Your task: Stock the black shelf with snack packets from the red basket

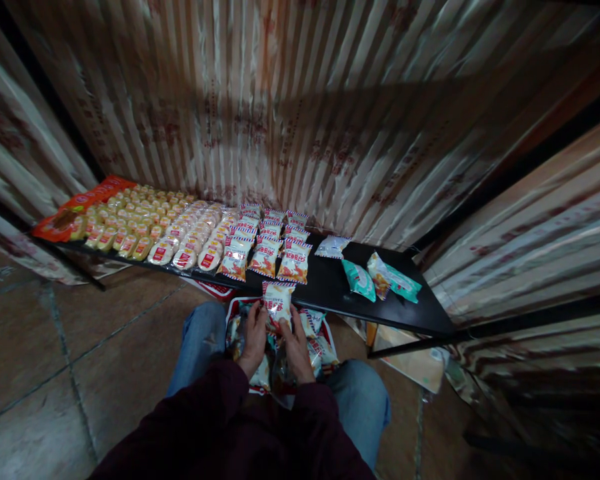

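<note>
In the head view, a snack bag [279, 300] is gripped at its lower sides by the left hand [253, 337] and the right hand [295, 341]. It is held above the red basket [229, 320], near the front edge of the black shelf [325, 287]. If the grip is loosened, the bag could be dropped; if pushed too far, the neat bags [265, 256] could be knocked crooked.

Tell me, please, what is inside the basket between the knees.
Printed snack packets show inside the basket. The left hand and right hand cover part; anything beneath the top packets is hidden.
</note>
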`<state>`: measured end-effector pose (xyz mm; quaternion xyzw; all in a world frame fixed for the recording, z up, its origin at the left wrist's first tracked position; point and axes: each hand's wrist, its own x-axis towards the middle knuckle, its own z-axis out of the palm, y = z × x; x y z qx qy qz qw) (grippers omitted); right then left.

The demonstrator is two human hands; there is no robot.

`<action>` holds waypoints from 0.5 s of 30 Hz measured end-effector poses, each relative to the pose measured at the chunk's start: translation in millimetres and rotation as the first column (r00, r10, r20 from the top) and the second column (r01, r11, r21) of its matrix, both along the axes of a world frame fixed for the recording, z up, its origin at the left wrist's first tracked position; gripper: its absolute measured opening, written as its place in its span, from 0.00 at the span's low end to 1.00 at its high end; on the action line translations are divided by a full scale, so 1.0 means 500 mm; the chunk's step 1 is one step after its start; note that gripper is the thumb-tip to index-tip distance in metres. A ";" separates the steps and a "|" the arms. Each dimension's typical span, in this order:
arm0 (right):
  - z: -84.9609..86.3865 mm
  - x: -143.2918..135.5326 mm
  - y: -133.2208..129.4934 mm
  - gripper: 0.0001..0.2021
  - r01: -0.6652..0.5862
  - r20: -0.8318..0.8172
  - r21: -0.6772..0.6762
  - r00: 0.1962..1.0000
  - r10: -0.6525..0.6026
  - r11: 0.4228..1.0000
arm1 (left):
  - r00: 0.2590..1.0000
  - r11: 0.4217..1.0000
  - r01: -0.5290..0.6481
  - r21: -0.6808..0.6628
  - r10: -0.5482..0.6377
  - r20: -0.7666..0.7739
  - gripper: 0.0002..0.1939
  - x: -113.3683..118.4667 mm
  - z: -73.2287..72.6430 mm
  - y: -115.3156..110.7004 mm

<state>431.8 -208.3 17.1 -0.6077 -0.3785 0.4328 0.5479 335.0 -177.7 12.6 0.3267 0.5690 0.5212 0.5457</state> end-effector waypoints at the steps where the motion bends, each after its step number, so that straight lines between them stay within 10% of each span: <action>1: -0.001 0.001 0.000 0.28 0.001 -0.017 0.006 1.000 -0.001 1.000 | 1.000 1.000 0.006 0.002 -0.006 0.009 0.22 0.000 -0.001 0.001; 15: 0.023 -0.002 0.025 0.23 -0.063 -0.025 0.075 0.998 0.065 0.995 | 0.998 0.997 0.008 0.083 -0.003 -0.064 0.16 -0.007 -0.012 0.018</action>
